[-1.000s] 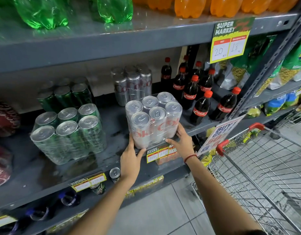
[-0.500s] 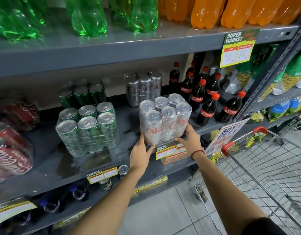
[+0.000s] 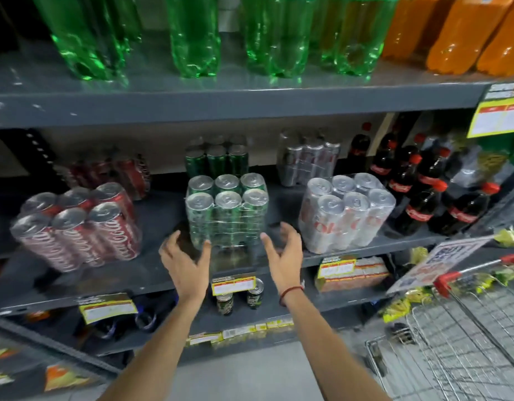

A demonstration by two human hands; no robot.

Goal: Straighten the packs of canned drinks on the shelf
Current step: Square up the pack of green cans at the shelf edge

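Observation:
Three shrink-wrapped packs of cans stand along the front of the grey shelf (image 3: 151,273): a red pack (image 3: 76,227) at the left, turned askew, a green pack (image 3: 227,211) in the middle and a silver pack (image 3: 345,212) at the right. My left hand (image 3: 186,259) is open at the green pack's lower left corner, its thumb close to the wrap. My right hand (image 3: 284,253), with a red cord on the wrist, is open just right of that pack's lower right corner. Neither hand holds anything.
More red, green and silver packs stand behind the front row. Cola bottles (image 3: 417,192) fill the shelf's right end. Green and orange bottles line the upper shelf. A wire shopping cart (image 3: 464,328) stands at the lower right. Price tags hang on the shelf edge.
Both hands have let go of the silver pack and moved left to either side of the green pack. The view has swung left, bringing the red pack into sight.

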